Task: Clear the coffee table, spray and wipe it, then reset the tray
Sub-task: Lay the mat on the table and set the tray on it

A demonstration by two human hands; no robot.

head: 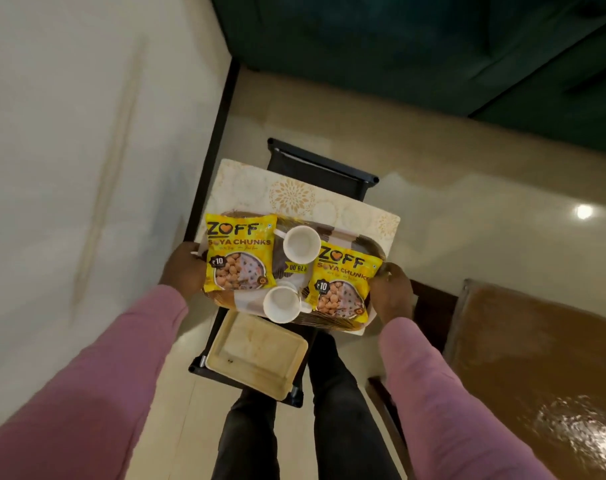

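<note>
- Head view, looking straight down: oval woven brown tray (372, 245) over the cream, gold-flowered coffee table top (294, 195), long axis running left to right across the body.
- Left hand (182, 268) at the tray's left end, fingers curled round the rim; right hand (395, 292) at the tray's right end, wrapped on the rim likewise. Both closed on the tray, nothing else held.
- On the tray: one yellow plastic soya-chunk packet (239, 252) at the left end, a second yellow packet (343, 285) at the right end; round white far cup (301, 242) between them toward the far rim, white near cup (282, 304) toward the near rim. Both cups look empty.
- Resting on the table top or raised just above it: cannot tell.
- Below the tray's near rim, lower down: cream rectangular plastic tray (256, 355) on a black frame, holding nothing but a dark speck.
- Judged: load shared evenly, neither hand nearer; long axis best kept level in any coming move, else cups likely to slide against the packets.
</note>
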